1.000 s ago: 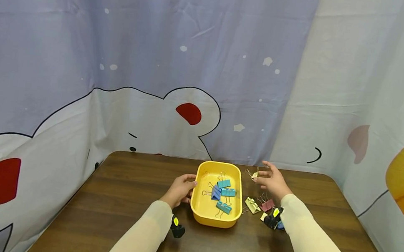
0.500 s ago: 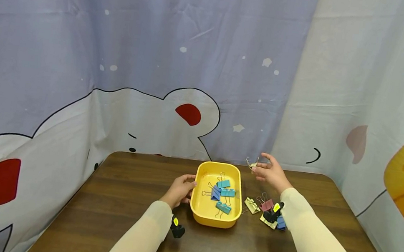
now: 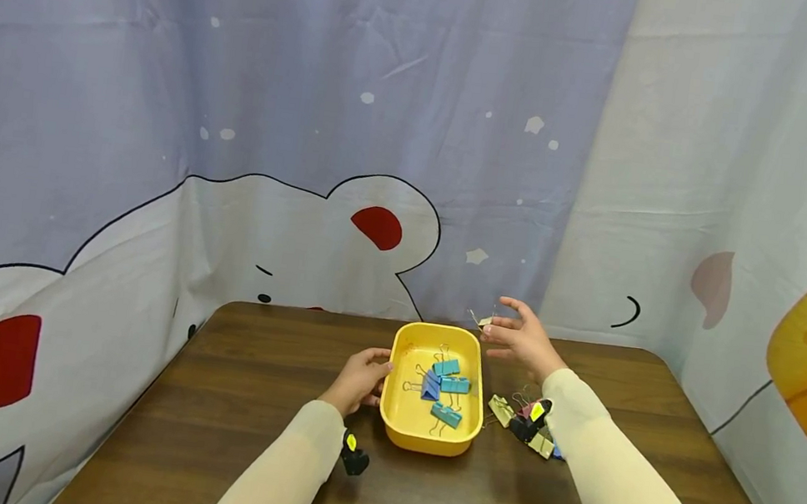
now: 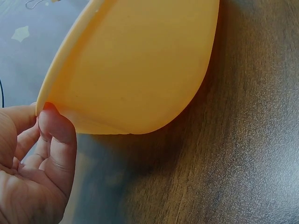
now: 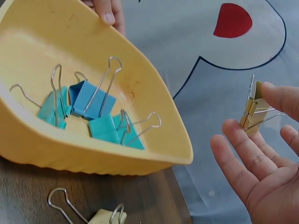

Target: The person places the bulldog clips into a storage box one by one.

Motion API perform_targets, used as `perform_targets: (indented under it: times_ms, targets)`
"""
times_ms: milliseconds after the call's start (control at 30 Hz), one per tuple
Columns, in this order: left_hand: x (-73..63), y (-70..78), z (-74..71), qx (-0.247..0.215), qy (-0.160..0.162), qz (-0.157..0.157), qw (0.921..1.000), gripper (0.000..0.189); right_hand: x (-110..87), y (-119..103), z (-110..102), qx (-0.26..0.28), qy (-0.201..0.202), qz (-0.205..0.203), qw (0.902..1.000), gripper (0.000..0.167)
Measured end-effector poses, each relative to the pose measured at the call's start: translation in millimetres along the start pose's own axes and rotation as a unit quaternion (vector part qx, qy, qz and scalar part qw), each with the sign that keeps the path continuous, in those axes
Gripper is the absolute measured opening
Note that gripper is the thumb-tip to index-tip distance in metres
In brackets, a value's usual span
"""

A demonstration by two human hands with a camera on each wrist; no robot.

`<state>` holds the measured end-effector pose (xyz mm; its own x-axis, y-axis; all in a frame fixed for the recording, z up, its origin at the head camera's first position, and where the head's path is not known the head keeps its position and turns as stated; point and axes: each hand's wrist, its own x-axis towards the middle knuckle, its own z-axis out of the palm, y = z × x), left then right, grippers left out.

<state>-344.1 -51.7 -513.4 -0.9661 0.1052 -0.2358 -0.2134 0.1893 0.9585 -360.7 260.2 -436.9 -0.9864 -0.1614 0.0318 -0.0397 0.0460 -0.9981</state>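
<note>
My left hand (image 3: 360,381) pinches the left rim of a yellow plastic basin (image 3: 428,445) on the table; the left wrist view shows thumb and finger at that rim. Inside the basin lie several teal and blue binder clips, among them a blue binder clip (image 5: 93,99) and a teal binder clip (image 5: 117,130). Between thumb and fingertips, my right hand (image 3: 524,340) holds a pale yellow binder clip (image 5: 252,111) with wire handles spread. That hand is raised just past the basin's far right corner, apart from the rim.
To the basin's right lies a small pile of binder clips, including a yellow binder clip (image 3: 502,410) and a pink one, partly hidden by the right wrist camera (image 3: 530,421). A printed curtain (image 3: 392,99) hangs behind the brown wooden table (image 3: 264,403).
My right hand has moved up and left toward the basin's far end, carrying the yellow binder clip. The left hand and the basin have stayed in place.
</note>
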Motion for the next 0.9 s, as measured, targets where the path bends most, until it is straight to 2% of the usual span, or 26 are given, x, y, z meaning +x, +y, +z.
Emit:
perform_targets:
  times_ms: [400,633,900]
  targets:
    - [-1.3,2.0,-0.1,0.005,0.002,-0.003,1.0000,0.037,6.2,0,21,-0.011,-0.004,0.002,0.9999,0.076]
    - [-0.1,1.1,0.1,0.004,0.002,-0.005,1.0000,0.037,5.4,10,28,-0.055,-0.028,-0.013,0.9980,0.075]
    - [-2.0,2.4,-0.2,0.005,0.003,-0.008,1.0000,0.039,2.0,22,42,-0.087,-0.046,0.014,0.9950,0.072]
